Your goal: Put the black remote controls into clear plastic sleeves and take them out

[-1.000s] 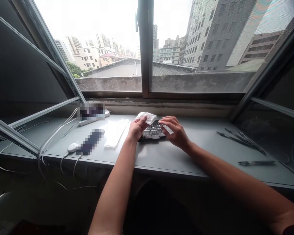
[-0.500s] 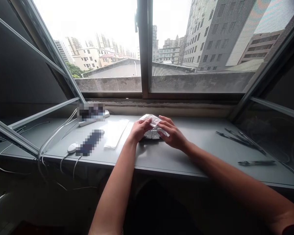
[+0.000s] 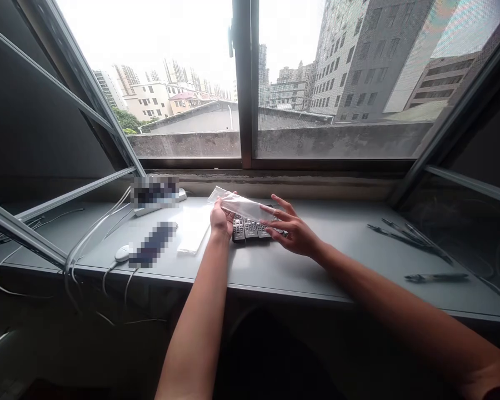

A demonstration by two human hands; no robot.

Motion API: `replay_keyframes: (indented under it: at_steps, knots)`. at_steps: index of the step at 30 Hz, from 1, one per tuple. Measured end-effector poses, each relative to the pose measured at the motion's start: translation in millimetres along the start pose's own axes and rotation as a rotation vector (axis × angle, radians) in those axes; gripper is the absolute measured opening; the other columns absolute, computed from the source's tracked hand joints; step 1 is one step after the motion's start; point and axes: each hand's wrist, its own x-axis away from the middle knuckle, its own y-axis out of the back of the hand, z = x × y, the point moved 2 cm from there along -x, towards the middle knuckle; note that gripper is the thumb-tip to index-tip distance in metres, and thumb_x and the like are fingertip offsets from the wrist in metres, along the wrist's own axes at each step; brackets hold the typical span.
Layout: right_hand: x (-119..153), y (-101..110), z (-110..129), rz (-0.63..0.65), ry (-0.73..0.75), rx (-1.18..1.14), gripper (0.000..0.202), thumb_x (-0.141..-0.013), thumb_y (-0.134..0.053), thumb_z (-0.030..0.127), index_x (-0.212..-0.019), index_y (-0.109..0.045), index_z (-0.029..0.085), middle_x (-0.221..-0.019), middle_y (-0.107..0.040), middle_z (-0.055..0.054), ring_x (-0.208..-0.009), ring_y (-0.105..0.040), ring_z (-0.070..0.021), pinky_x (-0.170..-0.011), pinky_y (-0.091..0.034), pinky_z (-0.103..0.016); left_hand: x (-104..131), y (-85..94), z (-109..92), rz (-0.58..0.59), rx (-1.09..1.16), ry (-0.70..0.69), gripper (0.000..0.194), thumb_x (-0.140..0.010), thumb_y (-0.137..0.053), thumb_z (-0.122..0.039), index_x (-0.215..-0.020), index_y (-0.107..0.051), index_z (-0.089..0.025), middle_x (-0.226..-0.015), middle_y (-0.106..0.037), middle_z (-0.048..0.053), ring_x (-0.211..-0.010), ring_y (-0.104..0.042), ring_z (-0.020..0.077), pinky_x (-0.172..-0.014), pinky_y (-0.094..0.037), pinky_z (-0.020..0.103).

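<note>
A clear plastic bag (image 3: pixel 245 206) stretches between my two hands above several dark remote controls (image 3: pixel 250 230) lying side by side on the grey desk. My left hand (image 3: pixel 222 218) grips the bag near its left end, thumb on top. At the other end, my right hand (image 3: pixel 289 225) has its fingers spread, with the fingertips at the bag's right end. Left of my left hand, a flat stack of clear bags (image 3: pixel 193 236) lies on the desk, partly behind that hand.
A blurred-out dark object (image 3: pixel 153 244), a white round device (image 3: pixel 121 254) and a white power strip (image 3: pixel 160 206) with cables are on the left. Several pens (image 3: pixel 408 238) lie right, one nearer the edge (image 3: pixel 436 277). Metal frames slant up both sides.
The bag was bunched between my hands and is now extended lengthwise. My left hand moved left and turned palm up; my right hand stayed nearly in place. More of the remotes shows.
</note>
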Motion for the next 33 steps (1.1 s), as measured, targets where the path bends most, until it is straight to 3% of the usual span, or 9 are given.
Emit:
replay_keyframes:
  at_steps: [4, 8, 12, 16, 21, 28, 33]
  knots:
    - [0, 1, 2, 0.005, 0.001, -0.021, 0.042, -0.103, -0.074, 0.024, -0.144, -0.075, 0.032, -0.164, -0.06, -0.003, -0.169, -0.026, -0.0383, -0.128, -0.041, -0.073, -2, 5.5, -3, -0.109, 0.037, -0.015, 0.033, -0.111, -0.049, -0.029, -0.129, -0.071, -0.014, -0.111, -0.083, 0.014, -0.101, -0.082, 0.0218, -0.09, -0.065, 0.032]
    - [2, -2, 2, 0.048, -0.015, -0.062, 0.063, -0.102, -0.076, 0.029, -0.163, -0.058, 0.03, -0.158, -0.065, -0.012, -0.166, -0.035, -0.0377, -0.124, -0.049, -0.065, -2, 4.6, -1, -0.101, 0.028, 0.016, 0.03, -0.108, -0.053, -0.028, -0.126, -0.071, -0.012, -0.113, -0.083, 0.016, -0.1, -0.082, 0.0223, -0.09, -0.065, 0.033]
    - [6, -5, -1, 0.103, -0.088, -0.042, 0.078, -0.1, -0.08, 0.035, -0.17, -0.046, 0.032, -0.17, -0.05, -0.016, -0.165, -0.036, -0.04, -0.124, -0.048, -0.064, -3, 5.9, -1, -0.121, 0.037, 0.006, 0.03, -0.108, -0.05, -0.028, -0.121, -0.072, -0.011, -0.111, -0.083, 0.016, -0.099, -0.082, 0.0222, -0.092, -0.065, 0.034]
    - [7, -5, -3, 0.12, -0.108, -0.04, 0.075, -0.099, -0.081, 0.036, -0.168, -0.05, 0.037, -0.178, -0.039, -0.014, -0.163, -0.039, -0.0421, -0.126, -0.043, -0.068, -5, 9.3, -2, -0.176, 0.059, -0.03, 0.033, -0.11, -0.047, -0.029, -0.119, -0.073, -0.009, -0.107, -0.082, 0.016, -0.094, -0.082, 0.0213, -0.09, -0.064, 0.033]
    - [8, -7, 0, 0.134, -0.088, -0.107, 0.074, -0.104, -0.072, 0.024, -0.171, -0.044, 0.038, -0.18, -0.035, -0.011, -0.165, -0.037, -0.038, -0.125, -0.047, -0.062, -7, 10.2, -2, -0.152, 0.052, -0.022, 0.034, -0.11, -0.046, -0.028, -0.116, -0.073, -0.008, -0.103, -0.083, 0.016, -0.092, -0.082, 0.022, -0.09, -0.065, 0.034]
    - [9, -7, -4, 0.161, -0.149, -0.08, 0.067, -0.107, -0.069, 0.028, -0.169, -0.047, 0.04, -0.18, -0.035, -0.009, -0.164, -0.038, -0.0389, -0.13, -0.036, -0.07, -6, 12.9, -5, -0.228, 0.019, -0.059, 0.037, -0.109, -0.045, -0.026, -0.116, -0.074, -0.004, -0.101, -0.082, 0.018, -0.09, -0.082, 0.0228, -0.086, -0.065, 0.033]
    - [8, -3, -5, 0.138, -0.138, -0.079, 0.065, -0.108, -0.068, 0.03, -0.168, -0.047, 0.042, -0.18, -0.035, -0.006, -0.165, -0.036, -0.0373, -0.133, -0.03, -0.071, -10, 19.4, -1, -0.31, -0.078, -0.08, 0.032, -0.108, -0.052, -0.029, -0.117, -0.076, -0.01, -0.104, -0.082, 0.017, -0.095, -0.082, 0.0227, -0.083, -0.065, 0.03]
